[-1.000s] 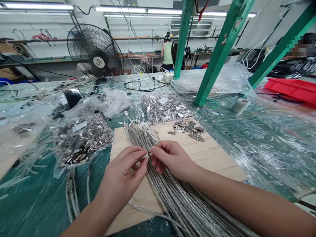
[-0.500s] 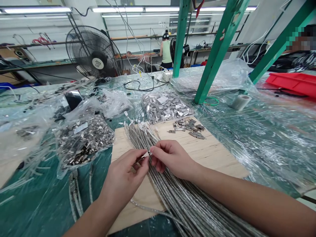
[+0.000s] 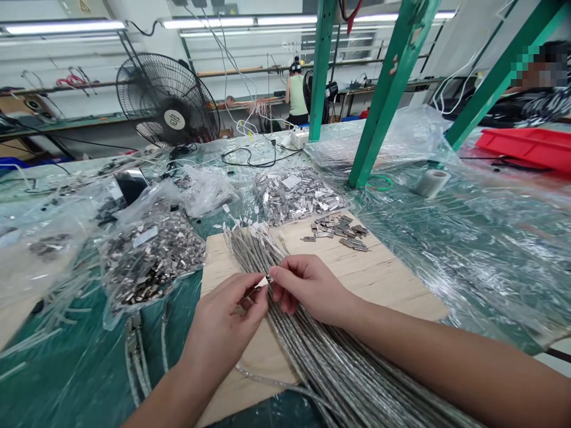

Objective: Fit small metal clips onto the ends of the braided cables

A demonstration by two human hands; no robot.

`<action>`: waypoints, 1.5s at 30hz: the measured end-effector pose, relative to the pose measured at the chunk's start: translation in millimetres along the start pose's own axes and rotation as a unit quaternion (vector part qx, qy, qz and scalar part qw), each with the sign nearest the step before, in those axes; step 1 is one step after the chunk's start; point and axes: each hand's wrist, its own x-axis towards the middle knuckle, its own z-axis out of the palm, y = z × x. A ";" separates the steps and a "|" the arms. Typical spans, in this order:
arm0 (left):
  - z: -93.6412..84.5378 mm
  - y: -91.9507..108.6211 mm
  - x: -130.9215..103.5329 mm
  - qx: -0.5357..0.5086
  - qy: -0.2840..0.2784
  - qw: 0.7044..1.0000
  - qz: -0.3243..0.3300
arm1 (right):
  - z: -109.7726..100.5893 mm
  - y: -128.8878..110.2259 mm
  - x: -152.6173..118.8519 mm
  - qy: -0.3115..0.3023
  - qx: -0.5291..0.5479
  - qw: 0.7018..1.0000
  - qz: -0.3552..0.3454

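Observation:
My left hand (image 3: 232, 318) is closed in a pinch around a slim piece. At its fingertips a small metal connector piece (image 3: 269, 278) with a pale face shows. From the other side, the thumb and fingers of my right hand (image 3: 314, 288) close on the same connector piece; the fingers hide most of it. Both hands are just above a thick bundle of clear-jacketed braided cables (image 3: 307, 351), whose white-tipped ends fan out beyond them. The bundle lies across a plywood board (image 3: 379, 285). Loose flat metal connector shells (image 3: 341, 229) are scattered on the board's far part.
Plastic bags of metal parts (image 3: 151, 255) (image 3: 297, 193) stand left of and behind the board. Pliers (image 3: 134, 339) lie at left. Green posts (image 3: 379, 101) rise beyond, near a tape roll (image 3: 432, 182) and red tray (image 3: 526, 148). A fan (image 3: 167, 101) and a person (image 3: 297, 95) are farther back.
My hands hold nearly the same pose, with the dark metal bit between the fingertips showing slightly more. The view has shifted a little.

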 end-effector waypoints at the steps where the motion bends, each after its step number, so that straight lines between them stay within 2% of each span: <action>1: -0.1 -0.4 -0.1 -0.001 -0.002 1.000 0.003 | -0.2 0.4 -0.1 0.000 0.000 1.000 0.000; 9: 3.6 -8.8 -3.2 -0.021 0.006 0.999 0.039 | -2.3 -0.2 0.5 -0.026 0.007 1.000 -0.007; 12: 3.9 -8.3 -2.6 -0.039 0.006 0.999 0.000 | -1.5 -1.9 0.9 -0.028 0.018 0.999 -0.007; 16: 2.3 -3.4 0.1 -0.088 -0.030 0.993 -0.070 | -0.9 -1.7 0.3 -0.026 0.025 0.999 -0.015; 27: -3.6 -7.2 0.5 -0.017 0.002 0.999 -0.047 | -0.5 0.1 1.7 -0.004 0.027 0.999 -0.043; 38: -1.0 -10.5 -0.2 -0.128 -0.004 0.979 -0.158 | 1.9 5.0 0.3 0.018 0.018 0.996 -0.086; 45: -3.2 -10.9 0.9 -0.108 0.009 0.981 -0.163 | 3.0 4.1 0.0 0.023 0.027 0.997 -0.069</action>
